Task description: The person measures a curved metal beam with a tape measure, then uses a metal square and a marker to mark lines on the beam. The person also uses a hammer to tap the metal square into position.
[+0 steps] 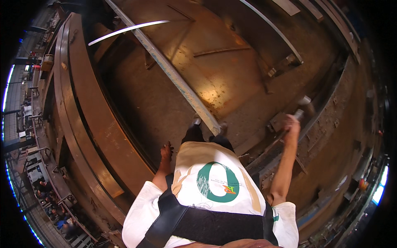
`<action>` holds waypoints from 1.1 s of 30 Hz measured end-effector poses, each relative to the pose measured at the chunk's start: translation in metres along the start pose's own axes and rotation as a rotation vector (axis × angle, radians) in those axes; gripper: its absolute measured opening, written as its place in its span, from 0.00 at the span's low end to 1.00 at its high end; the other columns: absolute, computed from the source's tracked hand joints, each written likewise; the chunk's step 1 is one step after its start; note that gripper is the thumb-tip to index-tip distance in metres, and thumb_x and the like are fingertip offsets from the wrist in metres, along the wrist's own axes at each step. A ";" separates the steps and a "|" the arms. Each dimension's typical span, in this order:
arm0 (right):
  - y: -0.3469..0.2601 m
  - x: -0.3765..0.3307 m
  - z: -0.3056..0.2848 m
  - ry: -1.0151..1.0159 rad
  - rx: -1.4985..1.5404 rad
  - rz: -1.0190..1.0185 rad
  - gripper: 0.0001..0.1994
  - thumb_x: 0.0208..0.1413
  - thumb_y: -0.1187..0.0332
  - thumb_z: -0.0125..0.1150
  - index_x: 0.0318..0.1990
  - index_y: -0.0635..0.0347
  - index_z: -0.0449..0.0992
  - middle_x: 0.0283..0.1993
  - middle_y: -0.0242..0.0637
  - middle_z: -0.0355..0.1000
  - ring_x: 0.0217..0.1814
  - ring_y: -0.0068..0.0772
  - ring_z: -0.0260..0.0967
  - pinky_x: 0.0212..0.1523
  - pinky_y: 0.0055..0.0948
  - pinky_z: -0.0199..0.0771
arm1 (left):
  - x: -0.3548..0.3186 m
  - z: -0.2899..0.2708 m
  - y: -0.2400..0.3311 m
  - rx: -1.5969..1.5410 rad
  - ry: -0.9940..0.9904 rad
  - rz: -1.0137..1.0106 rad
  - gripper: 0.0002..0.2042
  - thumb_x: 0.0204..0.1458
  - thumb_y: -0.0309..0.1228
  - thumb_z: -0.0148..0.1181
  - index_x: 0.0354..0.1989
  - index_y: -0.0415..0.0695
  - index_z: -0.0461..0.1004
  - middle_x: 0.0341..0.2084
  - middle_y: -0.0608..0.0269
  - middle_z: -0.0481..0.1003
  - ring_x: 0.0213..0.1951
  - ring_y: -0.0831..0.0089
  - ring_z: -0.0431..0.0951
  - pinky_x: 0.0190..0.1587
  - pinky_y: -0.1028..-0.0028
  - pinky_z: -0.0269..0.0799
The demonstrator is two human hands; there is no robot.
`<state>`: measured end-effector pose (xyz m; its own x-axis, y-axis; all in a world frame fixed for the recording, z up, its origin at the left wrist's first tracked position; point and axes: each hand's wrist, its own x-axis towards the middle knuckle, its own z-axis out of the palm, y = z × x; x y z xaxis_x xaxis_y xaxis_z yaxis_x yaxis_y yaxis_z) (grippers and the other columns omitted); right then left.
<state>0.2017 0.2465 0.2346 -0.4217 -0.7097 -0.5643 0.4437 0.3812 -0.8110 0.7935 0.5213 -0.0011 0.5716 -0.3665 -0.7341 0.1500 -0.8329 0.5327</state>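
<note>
Raised out to the right, my right hand (292,123) is closed around the handle of a hammer (305,101); its metal head is slightly blurred above the fist. My left hand (166,151) hangs at my left side with its fingers loosely apart and nothing in it. A long narrow steel bar (178,80) runs from the far left down to my feet, its near end between my shoes. Neither hand touches the bar.
Large rusty steel plate (219,66) spreads ahead of me, with a thin strip (221,51) on it. Long steel beams (103,120) line my left. A curved white strip (128,32) crosses the bar. Another long beam (322,111) runs along my right.
</note>
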 end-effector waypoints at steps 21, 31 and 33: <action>0.056 0.034 -0.024 -0.007 0.044 -0.075 0.08 0.58 0.71 0.54 0.43 0.64 0.72 0.19 0.25 0.60 0.14 0.18 0.55 0.16 0.19 0.58 | 0.012 0.003 0.006 0.002 -0.046 0.014 0.28 0.58 0.55 0.56 0.49 0.38 0.74 0.35 0.48 0.81 0.25 0.67 0.74 0.26 0.67 0.67; -0.076 -0.066 -0.107 0.197 -0.053 -0.013 0.09 0.56 0.72 0.63 0.31 0.51 0.66 0.17 0.18 0.54 0.11 0.13 0.48 0.11 0.16 0.47 | 0.010 0.024 0.047 0.063 -0.052 -0.010 0.30 0.58 0.56 0.56 0.53 0.38 0.73 0.36 0.50 0.81 0.23 0.67 0.73 0.25 0.69 0.66; -0.083 -0.006 -0.167 0.101 0.313 -0.120 0.12 0.55 0.72 0.61 0.27 0.51 0.62 0.17 0.20 0.53 0.12 0.16 0.47 0.12 0.18 0.49 | 0.006 0.022 0.037 0.029 -0.069 -0.020 0.31 0.57 0.57 0.56 0.54 0.38 0.73 0.36 0.50 0.81 0.24 0.67 0.73 0.25 0.68 0.66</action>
<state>0.0349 0.3183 0.2793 -0.5549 -0.6699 -0.4933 0.6005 0.0879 -0.7948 0.7850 0.4798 0.0050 0.5116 -0.3764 -0.7724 0.1370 -0.8517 0.5058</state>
